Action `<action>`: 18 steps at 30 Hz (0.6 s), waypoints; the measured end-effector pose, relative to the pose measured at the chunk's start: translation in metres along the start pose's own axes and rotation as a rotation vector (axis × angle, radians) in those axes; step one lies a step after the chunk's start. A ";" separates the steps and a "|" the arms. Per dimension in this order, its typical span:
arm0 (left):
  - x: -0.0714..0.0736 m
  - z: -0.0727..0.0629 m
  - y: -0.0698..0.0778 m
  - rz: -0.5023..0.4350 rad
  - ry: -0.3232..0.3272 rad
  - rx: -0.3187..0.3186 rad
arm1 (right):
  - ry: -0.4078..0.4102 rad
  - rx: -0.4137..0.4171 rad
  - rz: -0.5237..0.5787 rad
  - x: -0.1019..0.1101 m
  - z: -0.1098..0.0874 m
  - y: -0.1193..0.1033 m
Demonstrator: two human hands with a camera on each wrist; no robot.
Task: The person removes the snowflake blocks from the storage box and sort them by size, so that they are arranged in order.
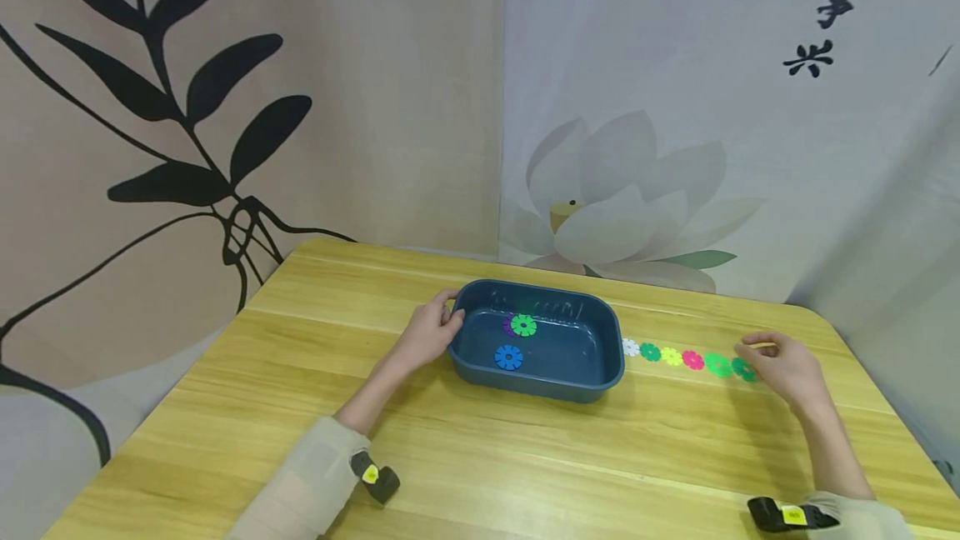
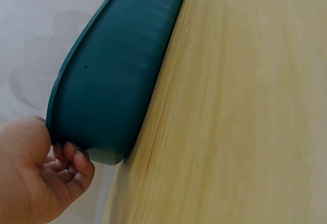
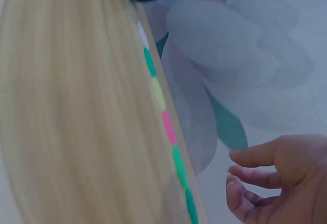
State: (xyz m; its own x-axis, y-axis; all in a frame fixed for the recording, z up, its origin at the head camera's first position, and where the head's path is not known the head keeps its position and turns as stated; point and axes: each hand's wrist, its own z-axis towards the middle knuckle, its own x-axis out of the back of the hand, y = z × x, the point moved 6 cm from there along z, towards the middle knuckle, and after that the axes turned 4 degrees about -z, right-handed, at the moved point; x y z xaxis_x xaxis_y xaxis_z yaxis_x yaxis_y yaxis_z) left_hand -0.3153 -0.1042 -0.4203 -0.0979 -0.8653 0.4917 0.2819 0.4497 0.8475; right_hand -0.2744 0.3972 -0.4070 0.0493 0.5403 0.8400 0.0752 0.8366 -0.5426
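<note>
A dark blue plastic basin (image 1: pixel 536 382) stands on the table, and my left hand (image 1: pixel 429 333) grips its left end. The left wrist view shows the thumb at the rim and curled fingers against the basin's outer wall (image 2: pixel 110 76). Inside lie a blue snowflake disc (image 1: pixel 508 357), a green one (image 1: pixel 523 325) and a purple one partly hidden beneath the green. My right hand (image 1: pixel 787 367) hovers by the right end of a row of snowflake discs, near a dark green disc (image 1: pixel 744 370). Its fingers (image 3: pixel 255 175) are loosely bent, with nothing between them and the thumb.
The row runs right from the basin: a white disc (image 1: pixel 631 347), then green, yellow (image 1: pixel 671 357), pink (image 1: pixel 693 360), light green (image 1: pixel 718 365) and dark green. A printed curtain (image 1: pixel 420 107) hangs behind the wooden table (image 1: pixel 480 457).
</note>
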 end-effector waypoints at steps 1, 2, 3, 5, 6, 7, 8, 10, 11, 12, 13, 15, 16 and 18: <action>0.000 0.000 0.000 0.000 0.000 0.001 | 0.003 0.010 0.001 0.000 0.000 -0.005; 0.000 0.000 0.000 0.002 0.001 0.003 | 0.006 0.019 0.002 -0.001 -0.001 -0.009; 0.000 0.000 -0.001 0.002 0.002 0.003 | 0.010 0.029 0.007 -0.001 -0.001 -0.014; 0.000 0.000 -0.001 0.004 0.003 0.005 | 0.022 0.049 0.020 -0.003 -0.002 -0.024; 0.000 0.000 -0.001 0.004 0.003 0.006 | 0.026 0.061 0.027 -0.004 -0.003 -0.028; 0.000 0.000 -0.001 0.004 0.003 0.007 | 0.029 0.074 0.036 -0.005 -0.003 -0.034; 0.000 0.000 -0.001 0.005 0.004 0.005 | 0.034 0.087 0.044 -0.006 -0.004 -0.039; 0.000 0.000 -0.001 0.007 0.006 0.002 | 0.037 0.114 0.058 -0.009 -0.005 -0.050; 0.000 0.000 -0.001 0.007 0.007 0.001 | 0.035 0.128 0.065 -0.010 -0.005 -0.056; 0.000 0.000 0.000 0.007 0.007 0.000 | 0.035 0.141 0.068 -0.012 -0.005 -0.062; 0.000 0.000 0.000 0.006 0.008 -0.002 | 0.036 0.152 0.063 -0.014 -0.006 -0.067; 0.000 0.000 0.000 0.004 0.007 0.000 | 0.036 0.173 0.053 -0.017 -0.006 -0.078; 0.000 0.000 -0.001 0.002 0.006 0.003 | 0.033 0.180 0.054 -0.019 -0.005 -0.083; 0.000 0.000 -0.001 -0.003 0.003 0.007 | 0.031 0.194 0.056 -0.024 -0.004 -0.093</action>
State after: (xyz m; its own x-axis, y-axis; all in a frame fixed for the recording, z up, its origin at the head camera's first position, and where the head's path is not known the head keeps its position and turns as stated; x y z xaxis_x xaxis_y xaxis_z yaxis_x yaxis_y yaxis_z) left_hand -0.3158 -0.1045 -0.4212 -0.0962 -0.8671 0.4887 0.2747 0.4488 0.8504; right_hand -0.2784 0.3063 -0.3770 0.0788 0.5862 0.8063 -0.1216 0.8084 -0.5759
